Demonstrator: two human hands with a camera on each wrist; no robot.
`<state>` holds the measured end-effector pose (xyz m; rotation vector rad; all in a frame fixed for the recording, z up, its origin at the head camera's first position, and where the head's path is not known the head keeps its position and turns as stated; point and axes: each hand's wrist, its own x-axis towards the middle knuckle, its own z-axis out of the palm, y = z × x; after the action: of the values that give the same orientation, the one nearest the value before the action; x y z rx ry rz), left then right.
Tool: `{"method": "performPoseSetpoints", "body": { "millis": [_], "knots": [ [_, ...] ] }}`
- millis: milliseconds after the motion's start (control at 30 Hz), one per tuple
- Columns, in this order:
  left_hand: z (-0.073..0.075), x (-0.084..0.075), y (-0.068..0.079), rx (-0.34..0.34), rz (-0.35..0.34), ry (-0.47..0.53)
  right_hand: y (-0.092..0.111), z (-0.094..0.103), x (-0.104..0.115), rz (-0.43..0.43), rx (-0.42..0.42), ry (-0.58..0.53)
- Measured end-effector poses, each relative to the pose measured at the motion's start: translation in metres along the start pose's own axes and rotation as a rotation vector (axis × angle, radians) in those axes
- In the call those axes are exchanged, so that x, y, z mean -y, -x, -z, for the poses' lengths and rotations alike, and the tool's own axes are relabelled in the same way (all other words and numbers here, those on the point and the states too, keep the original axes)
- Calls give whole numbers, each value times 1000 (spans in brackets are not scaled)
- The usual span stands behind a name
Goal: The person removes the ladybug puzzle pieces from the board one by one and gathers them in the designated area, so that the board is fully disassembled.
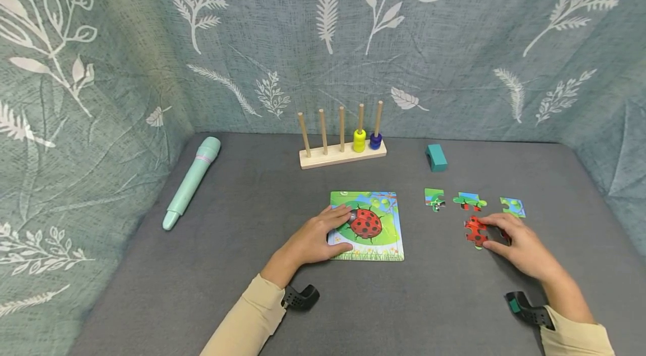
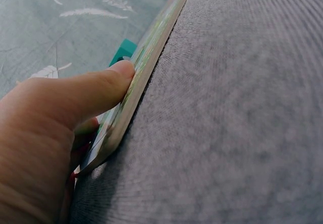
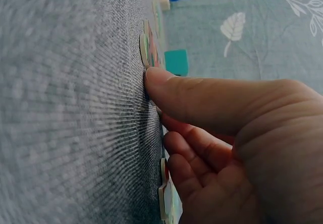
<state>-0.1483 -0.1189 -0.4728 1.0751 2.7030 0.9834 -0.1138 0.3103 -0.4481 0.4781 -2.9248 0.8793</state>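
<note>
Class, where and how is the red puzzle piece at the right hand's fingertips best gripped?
Probably by its opposite edges, from above on the near side: the red piece lies flat and thin, with another piece just beyond it.

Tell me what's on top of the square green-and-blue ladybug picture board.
The left hand rests on the board at its left side; the picture beneath its fingers and thumb is covered.

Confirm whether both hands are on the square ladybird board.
No, the left hand rests on the colourful square ladybird puzzle board, but the right hand is at a separate red, black-spotted piece.
</note>
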Motion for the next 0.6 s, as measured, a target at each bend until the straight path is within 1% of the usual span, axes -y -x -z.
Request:
{"method": "performPoseSetpoints", "body": {
  "millis": [200,467,600],
  "knots": [
    [0,0,1,6,9,-5,0,-1,1,-5,-45,-26],
    [2,-3,2,-4,29,4,-2,-1,11,-41,-25,-118],
    [1,-3,2,-5,33,4,-5,-3,19,-30,-20,-181]
  ]
}}
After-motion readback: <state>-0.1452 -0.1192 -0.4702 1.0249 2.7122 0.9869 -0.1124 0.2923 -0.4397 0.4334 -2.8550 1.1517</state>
